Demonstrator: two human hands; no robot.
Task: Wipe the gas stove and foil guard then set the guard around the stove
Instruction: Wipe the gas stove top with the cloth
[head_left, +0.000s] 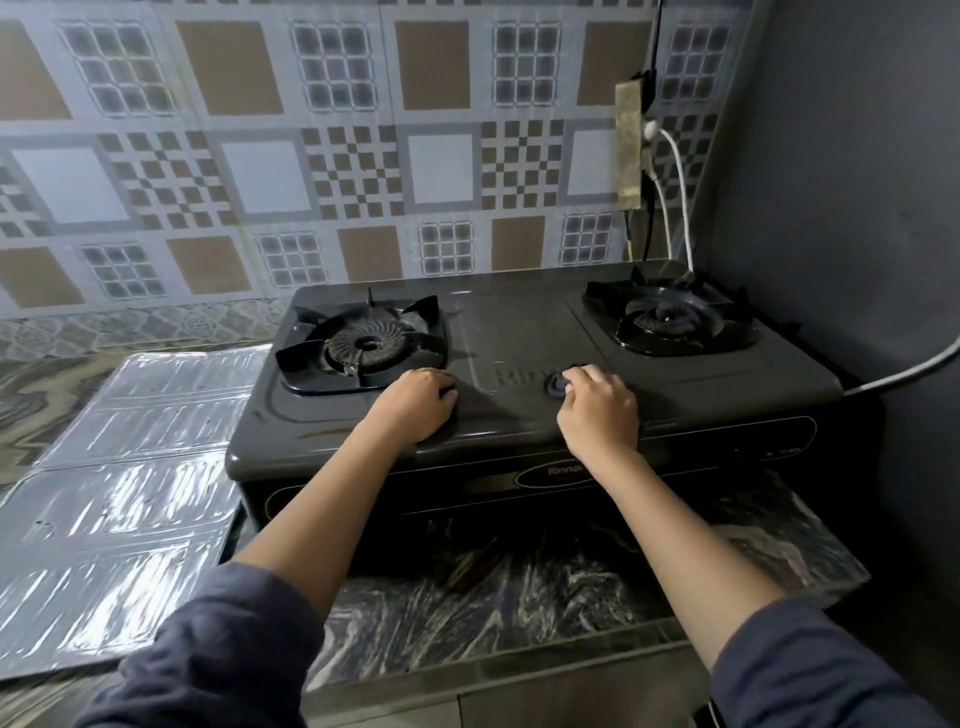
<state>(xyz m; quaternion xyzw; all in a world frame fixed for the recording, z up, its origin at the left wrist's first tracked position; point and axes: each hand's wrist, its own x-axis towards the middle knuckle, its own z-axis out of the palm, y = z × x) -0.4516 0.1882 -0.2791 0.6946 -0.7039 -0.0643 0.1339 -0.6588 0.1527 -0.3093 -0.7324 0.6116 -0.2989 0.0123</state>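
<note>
Both hands are down on the front deck of the gas stove (519, 332) — the left hand (413, 402) curled shut near the left burner (363, 345), the right hand (597, 408) curled over a small dark knob-like part (557, 385), though whether either fist holds a cloth I cannot tell. The stove sits on the marbled worktop (519, 608), pushed towards the grey side wall (857, 182). The foil guard (130, 478) lies flat beside it on the left, touching its edge — parked there, I'd judge, to leave the stove open on all sides for wiping.
</note>
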